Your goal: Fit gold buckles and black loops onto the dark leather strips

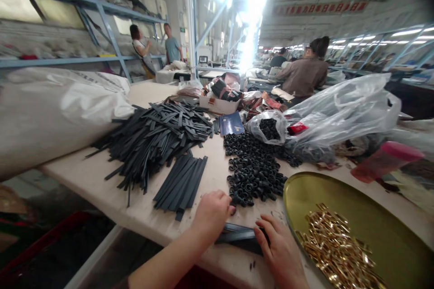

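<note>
My left hand (214, 210) is closed, its fingertips curled at the near edge of a pile of small black loops (251, 176); whatever it pinches is hidden. Below it, several black strips (237, 233) lie along the table's front edge. My right hand (280, 248) curves its fingers and thumb around the right end of these strips, with dark material showing between them. To the left of my left hand is a neat row of flat black strips (181, 183). Beyond that row rises a large loose heap of similar strips (159, 131).
A gold oval tray (383, 221) with small gold metal pieces (339, 244) stands close right of my right hand. Plastic bags (349, 108), a pink-lidded container (386, 160) and a blue booklet (232, 123) lie farther back. A big white sack (64, 113) borders the left. Several people are in the background.
</note>
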`<state>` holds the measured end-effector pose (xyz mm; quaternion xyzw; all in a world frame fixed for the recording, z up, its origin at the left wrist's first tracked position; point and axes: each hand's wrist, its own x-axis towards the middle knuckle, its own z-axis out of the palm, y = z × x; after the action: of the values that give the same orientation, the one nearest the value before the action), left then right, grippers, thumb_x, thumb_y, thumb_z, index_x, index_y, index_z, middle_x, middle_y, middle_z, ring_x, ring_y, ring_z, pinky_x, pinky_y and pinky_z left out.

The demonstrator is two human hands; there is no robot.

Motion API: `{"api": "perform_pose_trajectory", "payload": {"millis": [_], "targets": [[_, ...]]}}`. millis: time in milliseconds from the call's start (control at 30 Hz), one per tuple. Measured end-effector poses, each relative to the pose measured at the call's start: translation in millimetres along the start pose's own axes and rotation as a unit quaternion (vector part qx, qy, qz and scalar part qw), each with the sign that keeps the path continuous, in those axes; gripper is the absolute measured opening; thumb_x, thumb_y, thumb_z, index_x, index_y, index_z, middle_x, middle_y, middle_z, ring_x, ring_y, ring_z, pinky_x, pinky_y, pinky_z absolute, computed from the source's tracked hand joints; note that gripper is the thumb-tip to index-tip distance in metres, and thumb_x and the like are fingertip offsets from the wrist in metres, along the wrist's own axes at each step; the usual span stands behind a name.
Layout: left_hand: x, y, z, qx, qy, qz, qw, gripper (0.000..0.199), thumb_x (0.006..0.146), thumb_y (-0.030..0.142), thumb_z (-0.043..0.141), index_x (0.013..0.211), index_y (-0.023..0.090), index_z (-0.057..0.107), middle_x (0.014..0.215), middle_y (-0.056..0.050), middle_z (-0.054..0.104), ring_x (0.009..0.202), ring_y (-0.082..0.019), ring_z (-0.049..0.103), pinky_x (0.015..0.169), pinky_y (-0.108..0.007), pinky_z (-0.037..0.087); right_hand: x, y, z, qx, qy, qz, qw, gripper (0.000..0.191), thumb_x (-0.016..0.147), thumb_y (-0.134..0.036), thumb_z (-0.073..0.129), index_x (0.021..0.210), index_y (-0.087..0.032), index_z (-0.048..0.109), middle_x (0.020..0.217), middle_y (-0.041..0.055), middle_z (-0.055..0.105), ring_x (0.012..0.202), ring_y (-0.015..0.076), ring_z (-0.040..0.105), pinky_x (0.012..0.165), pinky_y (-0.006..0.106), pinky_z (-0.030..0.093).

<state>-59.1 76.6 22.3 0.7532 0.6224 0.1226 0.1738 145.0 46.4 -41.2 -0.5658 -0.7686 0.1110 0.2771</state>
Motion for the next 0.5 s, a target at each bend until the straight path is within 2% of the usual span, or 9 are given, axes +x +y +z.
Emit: {"api": "perform_pose_trajectory", "payload": {"millis": [100,200,333,500], "targets": [[10,-43,-16.9,0.082,0.051,-0.109,0.989,0.02,0.084,0.021,0.043,0.095,0.012,0.056,0.099,-0.015,0.056,0.094,-0.026,0.052,0.082,-0.038,0.038,-2,9,13,-0.003,0.004,-0.01,1.0,0.027,0.082,-0.039,0.047,0.089,-0.02,0.064,0.099,0.0118,0.064,0.093,0.0277,0.057,0.083,0.046,0.044],[14,-68,-21.5,0.125,0.069,-0.163,0.976,0.017,0.081,0.021,0.047,0.093,0.01,0.054,0.097,-0.015,0.054,0.093,-0.026,0.053,0.078,-0.036,0.04,-6,13,18,0.009,0.012,-0.006,1.0,0.031,0.083,-0.039,0.046,0.097,-0.018,0.063,0.102,0.0127,0.063,0.095,0.0274,0.057,0.084,0.046,0.045],[14,-69,-21.2,0.135,0.082,-0.175,0.972,0.014,0.081,0.021,0.048,0.09,0.011,0.052,0.095,-0.013,0.055,0.092,-0.025,0.054,0.077,-0.034,0.041,-9,15,15,0.031,0.05,0.012,0.998,0.035,0.083,-0.039,0.046,0.109,-0.018,0.056,0.11,0.0126,0.059,0.102,0.0268,0.054,0.086,0.046,0.045],[-3,-44,-34.1,0.093,0.087,-0.139,0.982,0.01,0.082,0.019,0.042,0.084,0.013,0.05,0.089,-0.01,0.056,0.085,-0.021,0.055,0.073,-0.031,0.039,-15,1,-6,0.089,0.136,0.034,0.986,0.033,0.083,-0.038,0.045,0.107,-0.017,0.053,0.111,0.0133,0.056,0.107,0.0276,0.048,0.092,0.049,0.037]]}}
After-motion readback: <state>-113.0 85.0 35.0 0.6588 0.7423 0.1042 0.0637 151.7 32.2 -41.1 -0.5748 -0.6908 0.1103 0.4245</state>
